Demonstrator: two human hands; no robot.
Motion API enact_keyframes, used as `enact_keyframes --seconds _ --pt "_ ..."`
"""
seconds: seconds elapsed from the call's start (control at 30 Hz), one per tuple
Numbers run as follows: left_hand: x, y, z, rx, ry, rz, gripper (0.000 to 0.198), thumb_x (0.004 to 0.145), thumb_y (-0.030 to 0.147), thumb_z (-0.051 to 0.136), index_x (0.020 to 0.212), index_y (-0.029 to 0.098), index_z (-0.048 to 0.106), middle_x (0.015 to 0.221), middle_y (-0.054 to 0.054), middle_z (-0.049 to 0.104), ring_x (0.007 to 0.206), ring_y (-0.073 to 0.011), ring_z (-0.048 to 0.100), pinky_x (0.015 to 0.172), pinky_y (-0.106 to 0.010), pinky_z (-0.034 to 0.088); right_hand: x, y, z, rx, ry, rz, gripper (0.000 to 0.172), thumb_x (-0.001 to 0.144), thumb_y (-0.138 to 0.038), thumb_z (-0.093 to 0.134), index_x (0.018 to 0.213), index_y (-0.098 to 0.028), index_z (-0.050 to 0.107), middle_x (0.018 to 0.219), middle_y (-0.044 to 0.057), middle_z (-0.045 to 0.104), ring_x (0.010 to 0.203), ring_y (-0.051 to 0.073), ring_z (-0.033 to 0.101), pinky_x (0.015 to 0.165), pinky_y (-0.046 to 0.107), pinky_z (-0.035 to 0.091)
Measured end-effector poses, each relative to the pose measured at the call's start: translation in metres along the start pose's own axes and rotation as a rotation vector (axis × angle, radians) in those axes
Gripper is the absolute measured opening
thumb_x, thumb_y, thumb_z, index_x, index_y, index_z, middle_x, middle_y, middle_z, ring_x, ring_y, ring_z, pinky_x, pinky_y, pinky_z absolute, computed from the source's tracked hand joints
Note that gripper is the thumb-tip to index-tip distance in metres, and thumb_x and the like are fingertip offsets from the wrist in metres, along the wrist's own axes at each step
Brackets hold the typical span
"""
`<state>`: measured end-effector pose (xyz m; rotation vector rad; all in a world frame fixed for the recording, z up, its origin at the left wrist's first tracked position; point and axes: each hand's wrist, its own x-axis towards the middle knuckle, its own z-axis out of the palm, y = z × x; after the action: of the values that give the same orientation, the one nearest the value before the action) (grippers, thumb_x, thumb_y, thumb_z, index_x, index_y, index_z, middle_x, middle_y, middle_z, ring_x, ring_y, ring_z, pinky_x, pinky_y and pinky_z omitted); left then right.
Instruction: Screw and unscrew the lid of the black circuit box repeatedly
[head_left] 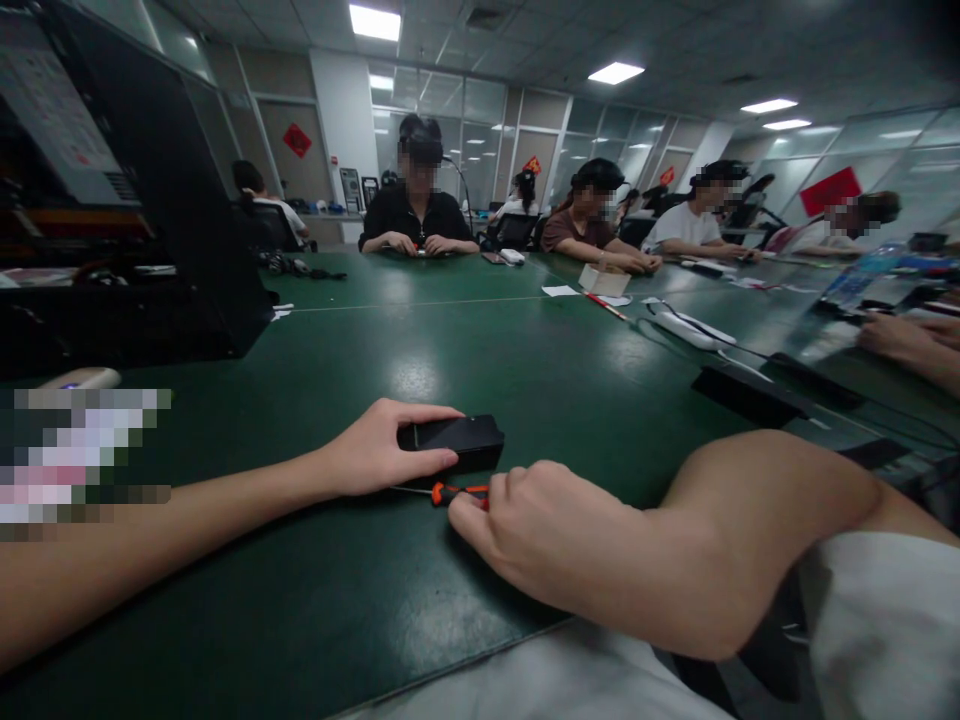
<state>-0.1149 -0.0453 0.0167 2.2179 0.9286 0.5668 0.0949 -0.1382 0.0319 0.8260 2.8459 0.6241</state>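
Observation:
My left hand (382,450) grips a black rectangular box-like device (469,440) on the green table, thumb on its near side and fingers over the far side. Just in front of the device, my right hand (532,515) is closed round the handle of a screwdriver (448,494) with an orange and black grip. Its thin metal shaft points left, toward the underside of my left hand, and the tip is hidden there. I cannot tell whether the screwdriver touches the device.
An open black computer case (172,200) stands at the left on the green table (337,340). A white power strip (694,330) with cables lies at the right, near a clear plastic bottle (862,275). Several people sit around the table, one person (420,215) straight across.

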Motion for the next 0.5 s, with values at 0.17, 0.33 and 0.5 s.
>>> enact_keyframes --seconds 0.17,0.33,0.5 --pt "0.005 -0.005 0.001 0.033 0.1 -0.018 0.048 0.083 0.049 0.07 0.124 0.024 0.072 0.118 -0.004 0.076 0.105 -0.0307 0.069 0.093 -0.039 0.053 0.014 0.023 -0.009 0.083 -0.087 -0.138 0.023 0.096 -0.015 0.042 0.112 -0.014 0.058 0.078 0.008 0.069 0.06 0.021 0.064 0.044 0.033 0.026" --pt "0.006 -0.005 0.001 0.044 0.135 -0.077 0.049 0.079 0.052 0.072 0.118 0.021 0.074 0.113 -0.005 0.076 0.102 -0.0311 0.069 0.089 -0.039 0.054 0.014 0.071 -0.046 0.169 -0.196 -0.137 0.019 0.095 -0.017 0.05 0.11 -0.018 0.062 0.082 0.006 0.069 0.06 0.016 0.059 0.052 0.031 0.03" --pt "0.005 -0.004 0.002 0.063 0.133 -0.107 0.048 0.079 0.054 0.072 0.115 0.022 0.075 0.107 -0.005 0.077 0.096 -0.0303 0.07 0.085 -0.039 0.054 0.016 0.117 -0.099 0.14 -0.073 -0.001 0.02 0.097 -0.033 0.057 0.091 -0.017 0.069 0.086 0.004 0.066 0.069 0.014 0.055 0.065 0.029 0.039"
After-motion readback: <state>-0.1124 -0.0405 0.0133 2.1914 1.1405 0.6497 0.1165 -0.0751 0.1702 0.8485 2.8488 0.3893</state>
